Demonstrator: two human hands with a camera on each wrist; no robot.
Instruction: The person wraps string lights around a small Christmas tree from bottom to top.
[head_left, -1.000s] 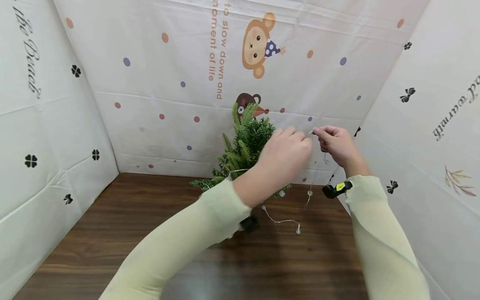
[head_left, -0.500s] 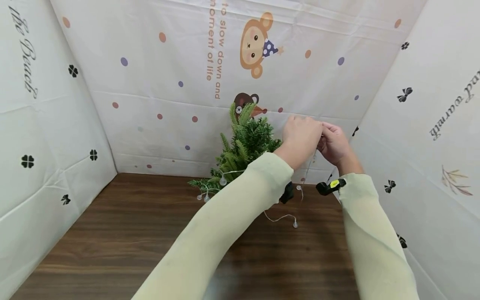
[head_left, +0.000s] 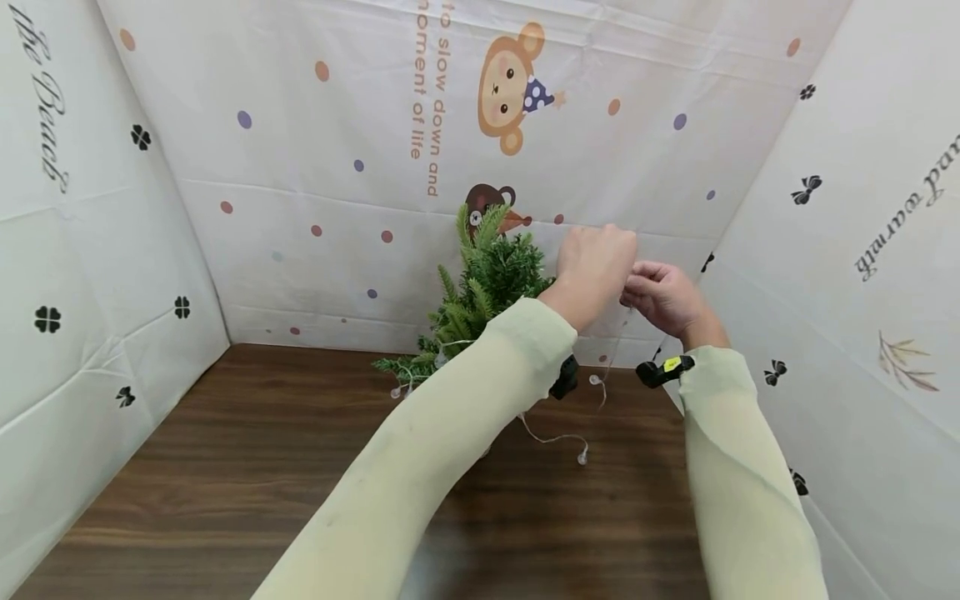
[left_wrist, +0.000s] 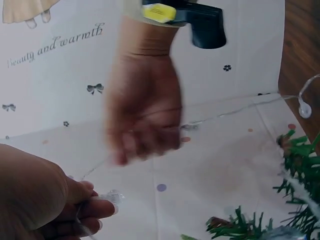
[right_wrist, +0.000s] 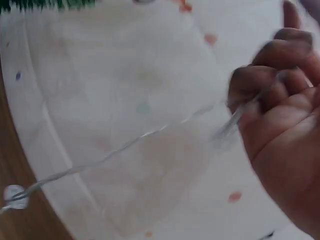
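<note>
Well left of the hands, we see pale printed cloth (head_left: 82,250) hanging as a wall. Closer, just left of the left hand, is a green tree (head_left: 498,275), with clear bulbs (head_left: 396,392) at its lower leftmost branches; we cannot see its base. Below the hands, a loose stretch of the string of lights (right_wrist: 72,171) curves over the bench (head_left: 225,467). We see the left hand (head_left: 597,260) pinching the string beside a clear bulb. Between and below the hands, more wire dangles, a bulb along it. Just right of the left hand, the right hand (head_left: 663,298), blurred up close, curls its fingers round the wire; below it sits a black wrist camera (head_left: 665,371) with a yellow label.
</note>
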